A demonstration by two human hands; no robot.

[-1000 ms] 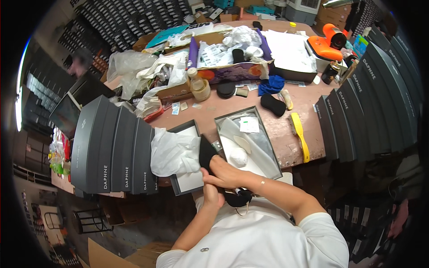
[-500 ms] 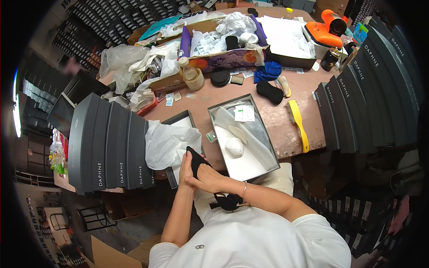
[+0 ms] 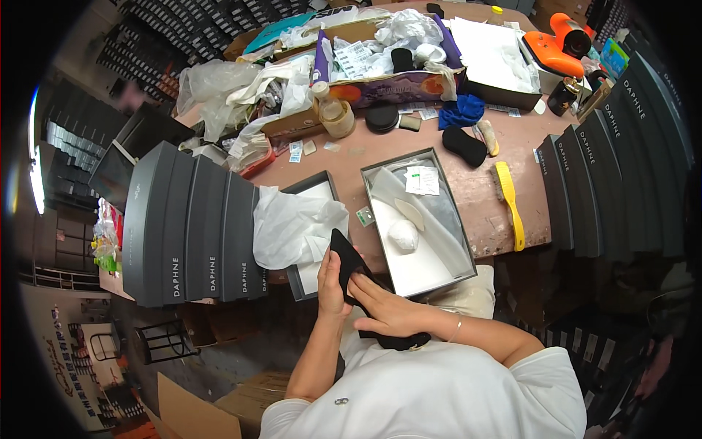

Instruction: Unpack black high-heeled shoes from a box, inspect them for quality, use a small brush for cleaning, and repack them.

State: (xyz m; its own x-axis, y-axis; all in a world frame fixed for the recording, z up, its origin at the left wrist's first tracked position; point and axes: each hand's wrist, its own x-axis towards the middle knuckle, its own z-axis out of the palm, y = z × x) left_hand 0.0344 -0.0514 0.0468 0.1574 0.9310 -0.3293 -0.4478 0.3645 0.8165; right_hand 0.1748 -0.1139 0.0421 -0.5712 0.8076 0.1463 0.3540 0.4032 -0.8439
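Note:
My left hand [image 3: 333,291] is closed round a black shoe [image 3: 344,250] with its toe pointing up and away from me. My right hand [image 3: 391,311] lies against the shoe's near side, fingers stretched onto it and thumb apart. The shoe's back part and strap hang below my right hand, partly hidden. Just beyond my hands is an open grey shoebox [image 3: 468,252] with white tissue, a wad of paper [image 3: 404,234] and a printed card [image 3: 422,181] inside. Left of it, crumpled white tissue [image 3: 296,227] lies over a shallow grey tray or lid [image 3: 303,285].
Stacked dark shoeboxes stand left [image 3: 150,227] and right [image 3: 625,175]. A yellow brush [image 3: 515,212], black pad [image 3: 464,146], blue cloth [image 3: 462,111] and glass bottle [image 3: 336,117] lie farther back. Behind them are a purple carton [image 3: 387,94] of paper and an orange device [image 3: 556,55].
The view has shifted, so the table appears farther right. The shoe is tilted more to the left, and my right fingers have straightened along it. The strap has dropped lower behind my right hand.

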